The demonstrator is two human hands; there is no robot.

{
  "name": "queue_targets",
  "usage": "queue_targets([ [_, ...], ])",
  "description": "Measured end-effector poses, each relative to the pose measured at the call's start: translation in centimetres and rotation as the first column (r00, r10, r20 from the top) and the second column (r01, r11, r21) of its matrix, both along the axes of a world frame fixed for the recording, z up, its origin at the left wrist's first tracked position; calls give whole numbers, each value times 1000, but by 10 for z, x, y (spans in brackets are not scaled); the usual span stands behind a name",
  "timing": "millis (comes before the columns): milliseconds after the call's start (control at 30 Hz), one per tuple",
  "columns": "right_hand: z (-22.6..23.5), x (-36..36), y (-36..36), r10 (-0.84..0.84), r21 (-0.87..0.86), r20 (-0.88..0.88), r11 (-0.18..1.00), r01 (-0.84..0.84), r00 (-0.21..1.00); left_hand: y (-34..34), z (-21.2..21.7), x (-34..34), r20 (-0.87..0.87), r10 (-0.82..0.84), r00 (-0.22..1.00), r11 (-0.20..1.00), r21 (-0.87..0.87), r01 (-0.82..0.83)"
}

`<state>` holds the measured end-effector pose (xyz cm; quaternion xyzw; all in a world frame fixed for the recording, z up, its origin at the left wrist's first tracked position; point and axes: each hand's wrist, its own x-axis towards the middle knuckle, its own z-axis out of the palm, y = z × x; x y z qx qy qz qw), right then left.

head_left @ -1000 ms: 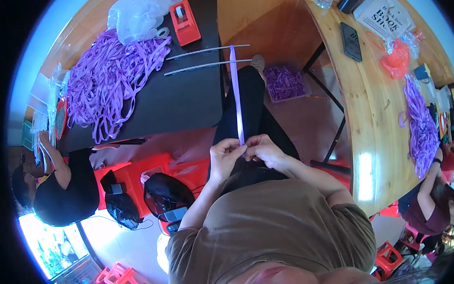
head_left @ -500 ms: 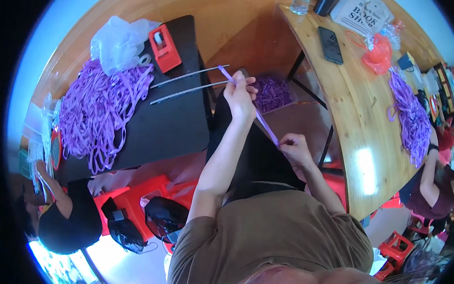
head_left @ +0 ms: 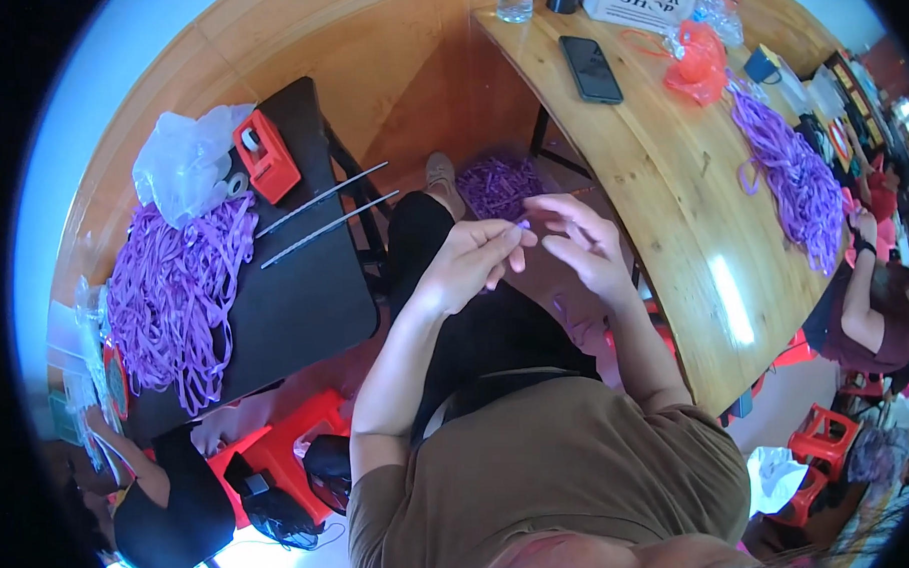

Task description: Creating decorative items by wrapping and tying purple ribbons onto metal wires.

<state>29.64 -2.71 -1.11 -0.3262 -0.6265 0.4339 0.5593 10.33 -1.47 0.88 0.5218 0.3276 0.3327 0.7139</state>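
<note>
Over my lap, my left hand [head_left: 477, 263] pinches a purple ribbon [head_left: 524, 224], of which only a small bit shows at the fingertips. Close beside it on the right, my right hand [head_left: 585, 247] has its fingers apart and seems to hold nothing. Lower down, below my hands, another stretch of purple ribbon [head_left: 566, 315] hangs or lies; whether it joins the pinched bit I cannot tell. Two thin metal rods, a far one [head_left: 321, 198] and a near one [head_left: 330, 229], stick out past the black table's [head_left: 305, 299] right edge, with no ribbon on their ends.
On the black table lie a purple ribbon heap [head_left: 170, 304], a plastic bag [head_left: 185, 158] and a red tape dispenser [head_left: 267, 158]. Short purple pieces [head_left: 496, 187] fill a container on the floor. The wooden table [head_left: 662, 197] holds a phone [head_left: 590, 69] and another ribbon bundle [head_left: 786, 177].
The ribbon has come off the rods. My left hand has moved down, away from them. My right hand has let go of the ribbon's lower end and risen beside the left. The view has shifted.
</note>
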Motion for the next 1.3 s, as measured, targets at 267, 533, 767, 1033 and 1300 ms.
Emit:
queue_targets([
  [267, 60, -24, 27, -9, 539, 354, 819, -196, 935, -14, 70, -30, -304, 110, 946, 967, 253, -31],
  [533, 124, -57, 26, -323, 811, 424, 552, -195, 846, -10, 122, -62, -225, 188, 956, 951, 285, -119],
  [767, 135, -71, 23, -461, 915, 338, 365, -172, 821, -8, 120, -72, -39, 179, 983, 937, 310, -158],
  [1033, 139, -72, 31, -416, 936, 279, 320, -148, 865, -6, 137, -85, -128, 240, 962, 884, 438, -163],
  [1300, 171, 13, 109, 220, 253, -419, 960, -119, 881, -1, 139, -185, 458, 368, 809, 837, 217, -503],
])
